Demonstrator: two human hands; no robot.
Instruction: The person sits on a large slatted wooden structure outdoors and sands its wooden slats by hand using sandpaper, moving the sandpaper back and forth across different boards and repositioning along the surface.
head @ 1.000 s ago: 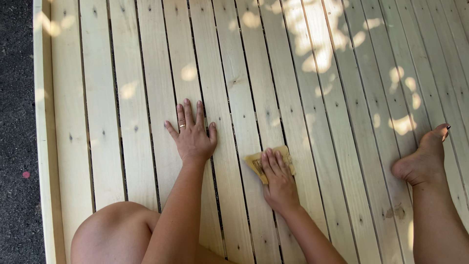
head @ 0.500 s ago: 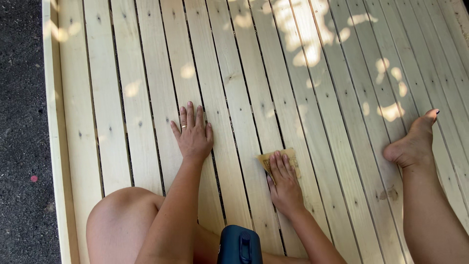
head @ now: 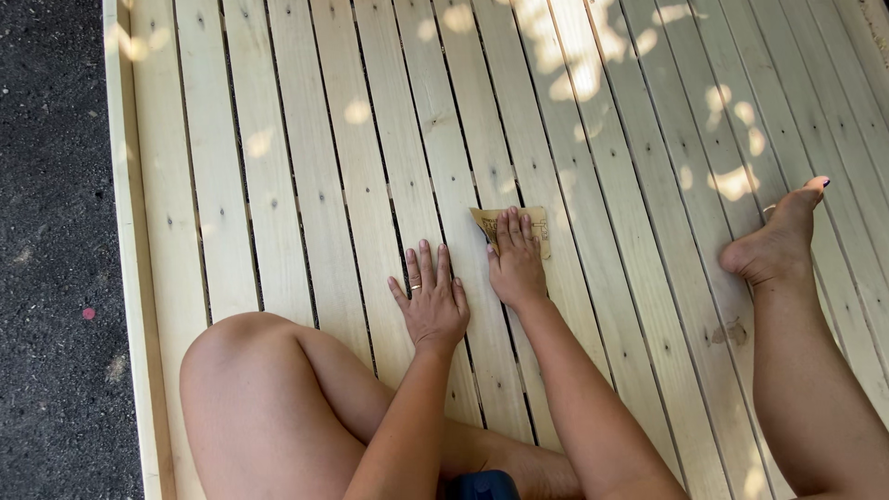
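— flat-handed, no pinch at all: the right hand (head: 516, 268) lies palm-down with its fingers spread over a tan sheet of sandpaper (head: 511, 228), pressing it onto the pale slatted deck (head: 306, 167). nothing is curled round the sheet.

— and the left hand (head: 431, 301)?

— open too, palm on the boards just beside the right one, holding nothing. it looks like a prop for the person's weight. a ring shows on one finger.

— where does the sheet sit on the deck?

— well in from the left edge of the deck, roughly mid-way across, straddling a gap between two slats. its far corners poke out past the fingertips; the near part is hidden under the hand.

— how would it handle?

— judging by the look, very light and thin, limp rather than stiff, so it would likely buckle or slide if pushed from one corner. the gritty face should bite on the wood. best held as it is now — broad pressure from the fingers across its middle — or pinched at a free far corner to lift it.

— anything else near?

— a bent knee (head: 245, 370) towards the left edge, a bare foot (head: 776, 243) out to the right.
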